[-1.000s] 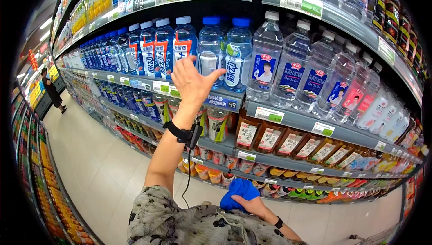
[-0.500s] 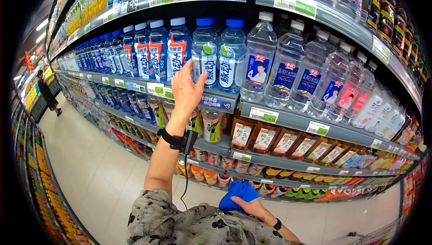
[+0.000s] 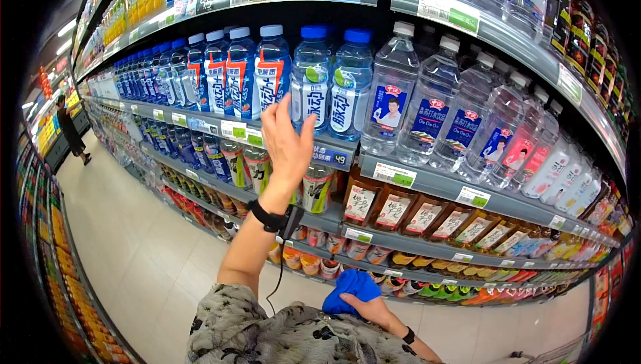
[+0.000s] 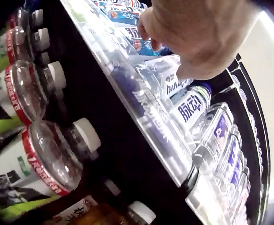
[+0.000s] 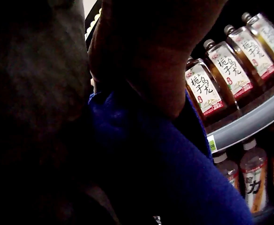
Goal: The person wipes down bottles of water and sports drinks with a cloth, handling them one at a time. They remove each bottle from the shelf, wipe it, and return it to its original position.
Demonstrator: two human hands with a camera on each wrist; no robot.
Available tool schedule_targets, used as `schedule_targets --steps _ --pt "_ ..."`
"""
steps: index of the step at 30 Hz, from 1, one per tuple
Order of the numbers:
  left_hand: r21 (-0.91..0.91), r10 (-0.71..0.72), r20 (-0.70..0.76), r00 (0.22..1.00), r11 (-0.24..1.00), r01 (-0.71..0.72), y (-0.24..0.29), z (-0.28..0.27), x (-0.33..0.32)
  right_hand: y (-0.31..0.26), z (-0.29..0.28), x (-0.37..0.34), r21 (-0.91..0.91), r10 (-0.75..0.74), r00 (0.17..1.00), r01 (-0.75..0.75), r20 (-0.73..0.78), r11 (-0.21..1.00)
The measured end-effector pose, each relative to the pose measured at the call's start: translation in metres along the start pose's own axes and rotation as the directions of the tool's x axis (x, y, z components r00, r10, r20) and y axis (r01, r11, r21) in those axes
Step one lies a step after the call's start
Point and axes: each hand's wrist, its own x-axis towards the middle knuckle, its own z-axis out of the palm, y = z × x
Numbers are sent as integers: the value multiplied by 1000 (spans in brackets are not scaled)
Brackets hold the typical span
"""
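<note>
In the head view the left hand (image 3: 288,142) is raised at the shelf, fingers parted and nothing held, in front of a blue-capped bottle (image 3: 311,83) and an orange-and-white labelled bottle (image 3: 270,70). The left wrist view has that hand (image 4: 198,37) over the shelf edge beside the blue bottles (image 4: 193,107); whether a fingertip touches one I cannot tell. Low by the body, the right hand (image 3: 369,308) grips a bunched blue cloth (image 3: 352,289), thumb on top. In the right wrist view the cloth (image 5: 174,159) hangs below the dark hand (image 5: 146,61).
Clear bottles (image 3: 427,113) stand to the right on the same shelf, with amber bottles (image 3: 394,209) beneath. Price tags line the shelf edge (image 3: 420,180). A person in dark clothes (image 3: 69,128) stands far left in the aisle (image 3: 127,230). Another stocked shelf (image 3: 50,230) runs along the left.
The left hand has come down and back from the blue-capped bottles, baring more of their labels. The right hand keeps hold of the cloth. The head view has shifted slightly.
</note>
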Motion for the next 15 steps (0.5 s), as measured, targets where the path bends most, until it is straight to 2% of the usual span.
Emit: schedule_targets --steps 2,4,6,8,9,11,14,15 --pt "127 89 15 996 988 -91 13 -1 -11 0 0 -1 -18 -33 999 32 -12 999" --pt "129 55 110 992 989 -69 25 2 -22 -6 0 -2 -8 8 1000 -8 2 1000" --pt "117 50 138 989 991 -66 28 2 -26 -4 -1 -2 -1 43 999 -43 18 999" --pt "87 69 52 996 993 -74 25 -2 -22 6 -2 -2 -80 -42 999 40 -22 996" --pt "129 101 -3 995 987 -99 17 -6 -11 7 -4 -1 -82 -43 999 41 -24 996" --pt "32 -23 -105 994 999 27 -6 -7 19 8 -4 -4 2 -4 1000 4 -22 1000" --pt "147 -110 -126 986 981 129 -34 -9 55 1 2 1 20 -63 996 64 -69 998" --pt "153 -108 -129 986 980 127 -38 -7 61 2 2 3 54 -23 999 24 -25 998"
